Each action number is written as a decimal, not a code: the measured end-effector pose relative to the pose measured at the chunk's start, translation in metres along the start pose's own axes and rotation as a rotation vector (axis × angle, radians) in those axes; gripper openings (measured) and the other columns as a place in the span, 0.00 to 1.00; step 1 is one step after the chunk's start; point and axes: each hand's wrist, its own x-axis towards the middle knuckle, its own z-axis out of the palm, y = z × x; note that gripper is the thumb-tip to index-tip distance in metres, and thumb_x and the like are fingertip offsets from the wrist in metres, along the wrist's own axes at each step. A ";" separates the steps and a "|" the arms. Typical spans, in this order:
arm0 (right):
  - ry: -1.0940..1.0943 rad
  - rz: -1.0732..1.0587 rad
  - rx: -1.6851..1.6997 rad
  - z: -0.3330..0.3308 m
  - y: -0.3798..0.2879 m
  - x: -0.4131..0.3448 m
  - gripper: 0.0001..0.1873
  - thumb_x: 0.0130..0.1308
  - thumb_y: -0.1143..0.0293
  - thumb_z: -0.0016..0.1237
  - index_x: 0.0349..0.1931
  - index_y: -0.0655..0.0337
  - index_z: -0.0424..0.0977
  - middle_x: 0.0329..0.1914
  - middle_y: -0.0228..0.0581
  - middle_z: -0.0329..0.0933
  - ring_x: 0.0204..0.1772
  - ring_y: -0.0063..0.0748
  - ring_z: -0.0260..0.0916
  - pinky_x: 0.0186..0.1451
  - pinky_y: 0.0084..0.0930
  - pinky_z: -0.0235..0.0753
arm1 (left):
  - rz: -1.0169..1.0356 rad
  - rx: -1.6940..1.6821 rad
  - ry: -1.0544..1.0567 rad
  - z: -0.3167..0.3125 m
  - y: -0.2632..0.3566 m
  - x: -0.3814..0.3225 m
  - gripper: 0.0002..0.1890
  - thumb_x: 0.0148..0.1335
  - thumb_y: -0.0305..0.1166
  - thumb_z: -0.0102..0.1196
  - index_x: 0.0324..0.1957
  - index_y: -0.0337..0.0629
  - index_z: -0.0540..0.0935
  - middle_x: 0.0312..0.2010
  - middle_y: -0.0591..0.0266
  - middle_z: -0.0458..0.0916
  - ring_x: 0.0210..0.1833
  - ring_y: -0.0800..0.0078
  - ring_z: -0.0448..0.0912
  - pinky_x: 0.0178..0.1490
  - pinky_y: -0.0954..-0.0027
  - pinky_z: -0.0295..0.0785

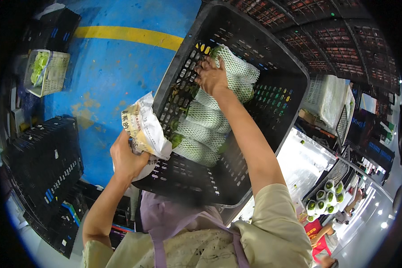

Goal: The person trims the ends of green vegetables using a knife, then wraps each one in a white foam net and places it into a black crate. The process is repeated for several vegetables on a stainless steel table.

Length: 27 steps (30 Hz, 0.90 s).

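Observation:
My left hand [127, 157] grips a crumpled white and tan sheet or bag [149, 127] bearing printed writing, just outside the near-left rim of a large black perforated plastic crate [201, 199]. Inside lie several long green vegetables in white foam net sleeves [204, 134], side by side in a row, with leafy or stem ends showing on the left. Reaching over the row, my right hand [212, 73] touches the farthest sleeved vegetables at their left end. Its fingers look slightly blurred, and whether they grip a sleeve is hidden.
A white basket [58, 72] of leafy greens and stacked black crates [43, 160] stand at left on the blue floor [104, 73]. Black mesh crates [321, 37] line the upper right. Beyond a shiny metal surface [301, 150], netted green produce [325, 199] sits near a person in red [318, 231].

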 end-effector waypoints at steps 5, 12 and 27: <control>-0.285 0.012 -0.160 0.009 0.005 -0.005 0.20 0.71 0.57 0.28 0.63 0.38 0.59 0.70 0.21 0.51 0.73 0.28 0.41 0.74 0.44 0.31 | 0.002 0.031 -0.038 -0.002 0.000 0.000 0.23 0.41 0.25 0.63 0.44 0.35 0.74 0.36 0.50 0.80 0.41 0.58 0.80 0.44 0.67 0.71; -0.267 -0.067 -0.152 -0.021 -0.044 -0.031 0.25 0.71 0.49 0.23 0.65 0.41 0.56 0.72 0.26 0.47 0.75 0.31 0.38 0.74 0.48 0.26 | 0.006 0.058 -0.030 0.000 0.007 0.005 0.21 0.38 0.28 0.61 0.40 0.39 0.76 0.35 0.51 0.80 0.40 0.53 0.78 0.42 0.63 0.72; 0.445 0.136 1.101 -0.066 -0.087 -0.150 0.32 0.57 0.60 0.52 0.60 0.60 0.60 0.57 0.52 0.66 0.55 0.50 0.68 0.56 0.38 0.70 | 0.254 -0.222 0.291 -0.015 -0.030 0.001 0.18 0.48 0.21 0.58 0.44 0.31 0.75 0.36 0.55 0.79 0.37 0.67 0.76 0.44 0.67 0.71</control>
